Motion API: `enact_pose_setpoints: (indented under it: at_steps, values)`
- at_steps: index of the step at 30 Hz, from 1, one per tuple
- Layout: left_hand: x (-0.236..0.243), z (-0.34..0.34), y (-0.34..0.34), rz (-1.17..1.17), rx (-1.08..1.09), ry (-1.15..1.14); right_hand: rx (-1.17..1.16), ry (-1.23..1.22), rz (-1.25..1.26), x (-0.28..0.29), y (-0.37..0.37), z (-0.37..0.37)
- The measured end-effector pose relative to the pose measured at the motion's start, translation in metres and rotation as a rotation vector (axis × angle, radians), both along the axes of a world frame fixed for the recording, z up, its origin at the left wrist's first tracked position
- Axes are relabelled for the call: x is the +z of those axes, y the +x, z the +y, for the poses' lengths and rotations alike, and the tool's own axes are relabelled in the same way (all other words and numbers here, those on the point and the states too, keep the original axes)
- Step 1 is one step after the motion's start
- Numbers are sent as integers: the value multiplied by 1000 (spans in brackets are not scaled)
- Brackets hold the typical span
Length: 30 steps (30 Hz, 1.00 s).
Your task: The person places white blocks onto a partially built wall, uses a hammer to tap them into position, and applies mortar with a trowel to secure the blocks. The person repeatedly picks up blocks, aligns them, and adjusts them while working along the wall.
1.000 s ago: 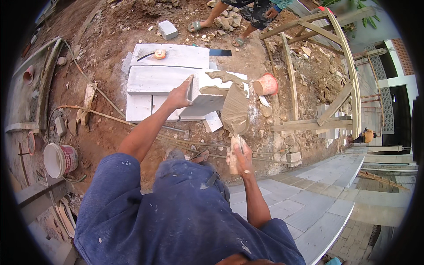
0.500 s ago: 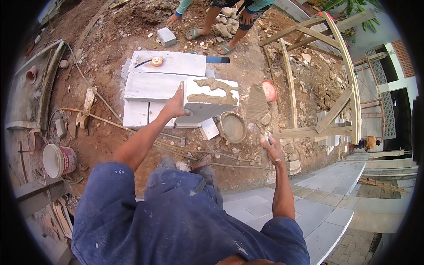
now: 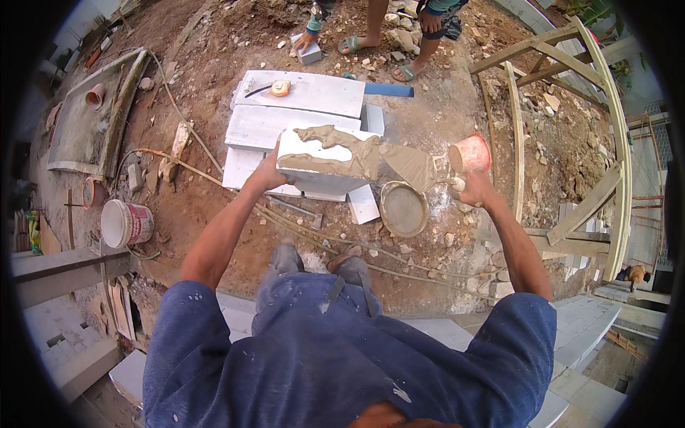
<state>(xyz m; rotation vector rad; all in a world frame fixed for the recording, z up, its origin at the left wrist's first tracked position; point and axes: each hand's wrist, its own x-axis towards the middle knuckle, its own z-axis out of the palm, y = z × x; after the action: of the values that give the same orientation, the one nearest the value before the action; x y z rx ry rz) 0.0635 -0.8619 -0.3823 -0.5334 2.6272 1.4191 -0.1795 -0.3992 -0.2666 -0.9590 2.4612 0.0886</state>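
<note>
My left hand (image 3: 270, 173) grips the left end of a white lightweight block (image 3: 321, 180), holding it up in front of me. Grey mortar (image 3: 330, 137) lies in uneven patches over its top face and coats the right end. My right hand (image 3: 472, 190) is closed round the handle of a trowel (image 3: 412, 165) smeared with mortar. Its blade reaches left to the block's right end and appears to touch it. Below the blade, a round bowl (image 3: 404, 210) holds wet grey mortar.
Behind the block lie stacked white blocks (image 3: 300, 93) with an orange tape measure (image 3: 280, 88) on top. A red bucket (image 3: 471, 153) is tipped near my right hand. A co-worker's hand (image 3: 307, 41) touches a small block (image 3: 309, 53). A hammer (image 3: 315, 220), hoses and a timber frame (image 3: 619, 164) surround me.
My right hand has brought the trowel up to the block's right end, where mortar now covers the edge. The co-worker's hand has reached the small block. My view has shifted.
</note>
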Motion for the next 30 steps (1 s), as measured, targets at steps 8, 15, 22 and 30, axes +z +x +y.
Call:
enact_pose_setpoints:
  at_steps: [8, 15, 22, 30]
  values:
    - [25, 7, 0, -193, -119, -209, -55, -822, 335, -65, 54, -20]
    - [27, 0, 4, -185, -243, -340, -676, -1013, -295, -155, 144, -1]
    - [43, 7, 6, -221, -325, -417, -956, -854, -1409, -138, 155, -30]
    - [19, -11, 10, -88, -396, -461, -806, -923, -1358, -107, 175, -39]
